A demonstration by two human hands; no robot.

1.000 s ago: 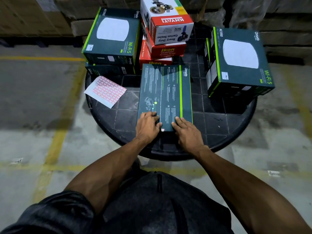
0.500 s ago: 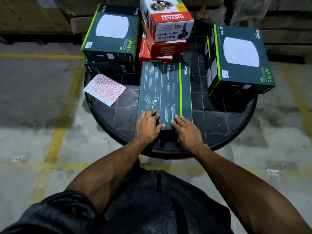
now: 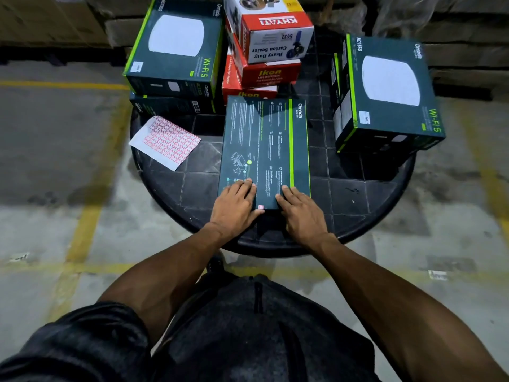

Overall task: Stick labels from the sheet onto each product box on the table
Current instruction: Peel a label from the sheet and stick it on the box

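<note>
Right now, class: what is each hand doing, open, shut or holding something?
Left hand: open, fingers flat on the dark box.
Right hand: open, fingers flat on the same box.

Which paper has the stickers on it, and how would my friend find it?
Start at the round black table with boxes stacked on it. At its left edge, just below the stack of two dark green boxes, lies the label sheet, with one corner hanging over the rim. It is the only flat white paper there, covered in a grid of small red-outlined labels.
</note>
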